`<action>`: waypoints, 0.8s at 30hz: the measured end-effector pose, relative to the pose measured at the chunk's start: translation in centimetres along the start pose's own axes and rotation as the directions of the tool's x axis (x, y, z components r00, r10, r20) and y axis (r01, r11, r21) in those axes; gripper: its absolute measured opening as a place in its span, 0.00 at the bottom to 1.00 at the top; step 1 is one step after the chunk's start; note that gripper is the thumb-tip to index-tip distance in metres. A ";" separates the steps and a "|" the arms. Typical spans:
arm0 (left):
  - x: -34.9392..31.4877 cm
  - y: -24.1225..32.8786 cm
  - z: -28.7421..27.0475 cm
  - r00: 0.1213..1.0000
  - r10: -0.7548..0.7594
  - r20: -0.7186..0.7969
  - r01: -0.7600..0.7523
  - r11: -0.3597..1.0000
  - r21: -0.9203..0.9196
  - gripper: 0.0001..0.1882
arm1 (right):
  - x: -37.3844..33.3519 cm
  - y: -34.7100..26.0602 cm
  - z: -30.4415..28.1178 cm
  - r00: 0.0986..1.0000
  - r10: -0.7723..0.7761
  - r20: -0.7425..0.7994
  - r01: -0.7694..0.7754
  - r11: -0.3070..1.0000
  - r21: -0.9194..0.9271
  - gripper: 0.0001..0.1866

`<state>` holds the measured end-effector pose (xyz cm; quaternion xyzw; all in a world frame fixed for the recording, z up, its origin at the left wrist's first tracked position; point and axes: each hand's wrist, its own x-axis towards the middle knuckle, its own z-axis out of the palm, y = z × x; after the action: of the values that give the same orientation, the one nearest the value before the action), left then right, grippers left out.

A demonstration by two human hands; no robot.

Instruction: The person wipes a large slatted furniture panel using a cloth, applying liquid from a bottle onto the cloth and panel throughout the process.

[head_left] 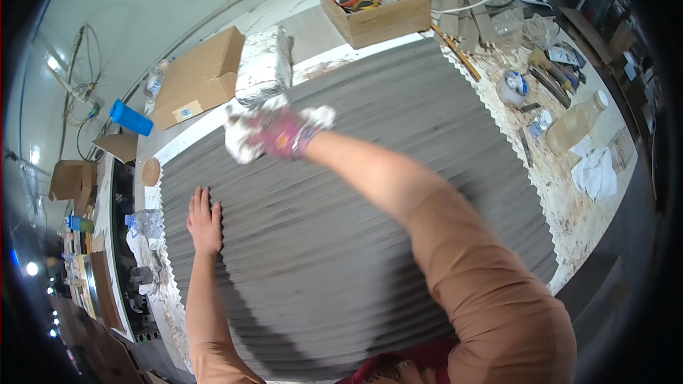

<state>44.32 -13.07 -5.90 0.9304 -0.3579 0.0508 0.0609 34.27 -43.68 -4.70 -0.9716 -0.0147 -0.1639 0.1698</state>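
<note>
A wide grey panel (313,235) with a streaked, ribbed surface and wavy side edges lies in front of me. My left hand (205,224) is bare and rests flat near its left edge, fingers stretched out, with nothing in it. My right hand (283,132), in a purple-pink glove, reaches across to the far left part of the panel. It grips a crumpled white cloth (242,144) with dark stains, pressed against the surface. Motion blurs the glove, and the cloth partly hides the fingers.
Along the far edge stand a cardboard box (388,26) with scissors and rags, a foil-wrapped block (263,67) and a flat carton (203,78). A blue bottle (131,117) lies at the left. The right-hand strip holds a plastic bottle (575,124), a jar (511,88) and a white rag (595,173).
</note>
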 end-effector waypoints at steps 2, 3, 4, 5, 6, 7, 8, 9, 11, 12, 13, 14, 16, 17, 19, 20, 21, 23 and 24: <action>-0.8 -0.9 0.1 1.000 -0.018 -0.005 0.018 1.000 0.021 0.27 | -3.9 5.8 -2.6 0.990 0.009 -0.143 -0.017 0.999 -0.051 0.14; -0.8 -0.7 0.0 1.000 -0.022 0.000 0.022 1.000 0.022 0.27 | -6.4 9.4 -3.5 0.959 0.074 -0.274 -0.120 0.980 -0.157 0.14; -1.6 -1.0 -0.3 0.999 -0.048 0.005 0.048 0.998 0.030 0.27 | -8.8 12.0 -6.1 0.946 0.219 -0.240 -0.261 0.952 -0.162 0.13; -1.3 -0.6 -0.5 0.999 -0.044 0.009 0.044 0.999 0.031 0.27 | -11.6 16.9 -8.3 0.892 0.377 -0.251 -0.441 0.849 -0.292 0.13; -0.8 -0.1 -0.4 1.000 -0.020 0.000 0.020 0.999 0.031 0.27 | -15.6 22.0 -10.8 0.839 0.395 -0.373 -0.501 0.829 -0.250 0.13; 0.6 1.1 0.3 1.000 0.021 -0.002 -0.021 1.000 0.001 0.27 | -20.0 29.0 -13.6 0.678 0.609 -0.411 -0.586 0.786 0.198 0.14; 0.1 0.6 0.3 1.000 0.005 0.001 -0.005 1.000 0.003 0.28 | -19.7 28.6 -15.0 0.680 0.629 -0.377 -0.695 0.717 -0.057 0.15; -0.6 -0.1 -0.3 1.000 -0.015 -0.001 0.015 1.000 0.009 0.28 | -18.4 27.2 -17.0 0.680 0.644 -0.352 -0.733 0.605 -0.309 0.16; -0.8 0.3 -0.6 0.999 -0.036 0.004 0.036 0.999 -0.001 0.28 | -13.4 22.5 -16.3 0.779 0.485 -0.397 -0.555 0.828 -0.078 0.12; -1.0 0.2 -0.8 0.999 -0.044 0.008 0.044 0.999 0.001 0.28 | -9.6 18.4 -14.0 0.849 0.336 -0.407 -0.454 0.858 -0.239 0.13; -1.0 0.1 -0.9 0.999 -0.047 0.010 0.047 0.999 0.000 0.28 | -6.2 13.5 -11.9 0.909 0.286 -0.304 -0.374 0.882 -0.287 0.13; 0.0 0.9 -0.7 1.000 -0.020 0.011 0.020 1.000 -0.002 0.28 | -3.8 12.1 -8.8 0.944 0.217 -0.250 -0.279 0.928 -0.248 0.15; -0.1 0.3 -0.5 1.000 -0.015 0.012 0.015 1.000 -0.017 0.28 | -0.5 4.1 -5.4 0.978 0.189 -0.084 -0.198 0.974 -0.109 0.19; 0.9 1.2 -0.4 1.000 0.016 0.009 -0.015 0.999 -0.031 0.28 | -1.3 4.5 -1.8 0.981 0.064 -0.181 -0.118 0.945 -0.304 0.19; 0.7 1.0 -0.6 1.000 0.023 0.015 -0.023 1.000 -0.015 0.28 | -1.7 6.1 -1.8 0.995 0.101 -0.005 -0.099 0.961 -0.259 0.18; 0.2 0.3 -0.6 1.000 0.013 0.014 -0.012 1.000 -0.025 0.28 | -3.1 7.1 -2.7 0.988 0.145 -0.052 -0.154 0.939 -0.307 0.18; -0.7 -0.4 -0.6 1.000 -0.003 0.012 0.004 0.999 -0.036 0.27 | -5.4 8.9 -4.2 0.979 0.179 -0.099 -0.203 0.914 -0.351 0.18; -1.1 -0.7 -0.4 1.000 -0.010 0.006 0.010 1.000 -0.022 0.27 | -10.9 16.2 -8.0 0.922 0.360 -0.143 -0.387 0.861 -0.330 0.20; -1.7 -0.8 -0.7 0.999 -0.033 0.009 0.033 0.999 -0.015 0.27 | -13.3 18.3 -11.1 0.844 0.514 -0.153 -0.534 0.779 -0.329 0.19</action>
<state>43.62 -11.23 -5.51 0.9358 -0.3433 0.0431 0.0672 19.72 -64.26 -5.08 -0.9466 0.2909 -0.1363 0.0285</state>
